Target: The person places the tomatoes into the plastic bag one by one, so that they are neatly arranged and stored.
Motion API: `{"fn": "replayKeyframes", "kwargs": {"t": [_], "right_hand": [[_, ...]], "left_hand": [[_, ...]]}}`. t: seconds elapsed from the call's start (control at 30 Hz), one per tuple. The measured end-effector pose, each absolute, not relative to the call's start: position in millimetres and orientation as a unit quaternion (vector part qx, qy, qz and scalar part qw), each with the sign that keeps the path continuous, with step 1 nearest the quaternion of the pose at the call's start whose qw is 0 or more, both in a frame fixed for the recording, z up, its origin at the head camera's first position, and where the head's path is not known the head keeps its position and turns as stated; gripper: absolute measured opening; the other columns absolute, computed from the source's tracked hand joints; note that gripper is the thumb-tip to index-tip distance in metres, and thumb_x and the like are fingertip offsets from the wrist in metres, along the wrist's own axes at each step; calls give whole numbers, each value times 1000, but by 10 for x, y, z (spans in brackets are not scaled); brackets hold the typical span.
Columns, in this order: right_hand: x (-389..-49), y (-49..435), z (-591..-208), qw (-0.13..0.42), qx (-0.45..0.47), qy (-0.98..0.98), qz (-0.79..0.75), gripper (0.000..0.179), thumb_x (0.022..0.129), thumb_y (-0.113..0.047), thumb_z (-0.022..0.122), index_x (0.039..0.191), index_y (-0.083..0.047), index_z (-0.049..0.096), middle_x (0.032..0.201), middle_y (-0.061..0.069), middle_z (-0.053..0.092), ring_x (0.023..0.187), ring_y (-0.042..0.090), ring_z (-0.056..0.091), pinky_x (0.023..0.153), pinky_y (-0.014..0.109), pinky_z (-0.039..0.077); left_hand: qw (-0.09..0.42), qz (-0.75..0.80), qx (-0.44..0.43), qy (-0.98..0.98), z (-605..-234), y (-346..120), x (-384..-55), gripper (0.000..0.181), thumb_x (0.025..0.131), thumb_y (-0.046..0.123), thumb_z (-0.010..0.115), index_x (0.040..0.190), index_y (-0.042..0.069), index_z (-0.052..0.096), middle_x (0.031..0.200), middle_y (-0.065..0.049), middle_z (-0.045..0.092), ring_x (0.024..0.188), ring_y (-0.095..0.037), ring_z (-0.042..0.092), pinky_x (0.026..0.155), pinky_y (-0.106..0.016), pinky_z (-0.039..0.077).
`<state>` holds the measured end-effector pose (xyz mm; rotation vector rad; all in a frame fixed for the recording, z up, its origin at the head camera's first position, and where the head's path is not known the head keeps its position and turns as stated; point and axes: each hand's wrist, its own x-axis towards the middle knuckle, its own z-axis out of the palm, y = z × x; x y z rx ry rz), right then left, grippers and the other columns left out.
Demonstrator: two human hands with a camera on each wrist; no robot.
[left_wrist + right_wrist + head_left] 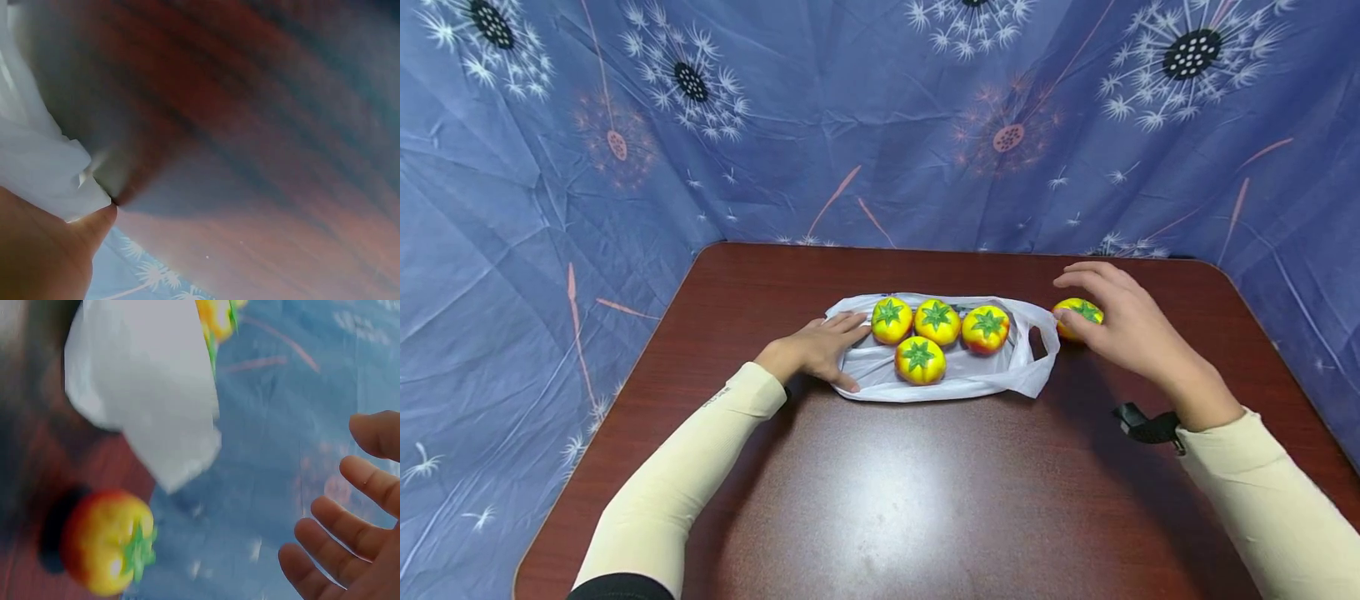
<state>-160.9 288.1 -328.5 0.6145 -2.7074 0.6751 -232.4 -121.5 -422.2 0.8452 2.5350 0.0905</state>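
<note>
Several yellow-and-red tomato-like fruits (pixel 920 360) with green star-shaped leaf tops sit on a white plastic bag (pixel 955 383), which lies flat with its handle end to the right. My left hand (pixel 820 346) rests, fingers spread, on the bag's left end. Its thumb (pixel 94 231) is by the white plastic in the left wrist view. My right hand (pixel 1131 321) is raised beside one more such fruit (pixel 1078 317) on the table, right of the bag. In the right wrist view, the right fingers are apart with nothing between them, and that fruit (pixel 109 542) stands away from them.
The brown table (pixel 880 500) has rounded far corners, and its far edge meets a blue curtain (pixel 850 125) with dandelion prints. A bright reflection lies on the near part of the tabletop. A dark strap (pixel 1150 425) hangs at the right wrist.
</note>
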Motion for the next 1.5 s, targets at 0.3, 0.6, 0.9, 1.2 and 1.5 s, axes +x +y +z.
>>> {"fn": "replayKeyframes", "kwargs": {"t": [0.3,0.6,0.9,1.2,1.5], "right_hand": [[-1745,3291,-3307,136,164,-951,226,39,84,-8,74,120,0,63,130,25,57,124,47,47,99,62,34],[-1842,3572,-3820,82,124,-969,196,45,84,-11,73,124,5,58,133,31,49,123,54,40,100,66,30],[-1877,3519,-4043,84,116,-967,212,51,81,-8,76,127,2,56,141,34,41,125,57,36,99,69,31],[-1902,3437,-4135,90,129,-965,211,48,82,-7,74,126,2,58,144,33,41,124,59,38,96,71,35],[-1963,3428,-4187,79,130,-966,207,53,84,-5,73,134,-1,54,139,30,47,120,54,45,97,68,37]], "left_hand": [[222,44,305,925,-4229,-1233,-2337,107,78,61,73,160,21,18,170,-3,4,158,-26,4,125,-56,12],[225,39,311,922,-4292,-1217,-2313,108,77,64,73,160,22,18,170,-2,4,158,-26,4,125,-56,13],[221,33,304,926,-4247,-1185,-2319,108,77,62,74,160,23,18,170,-1,5,158,-25,5,125,-55,14],[225,38,297,927,-4244,-1198,-2302,109,76,63,74,160,25,18,170,0,4,158,-24,4,126,-55,12],[226,36,296,927,-4252,-1215,-2305,109,76,64,74,160,25,17,170,1,3,158,-24,3,126,-54,12]]}}
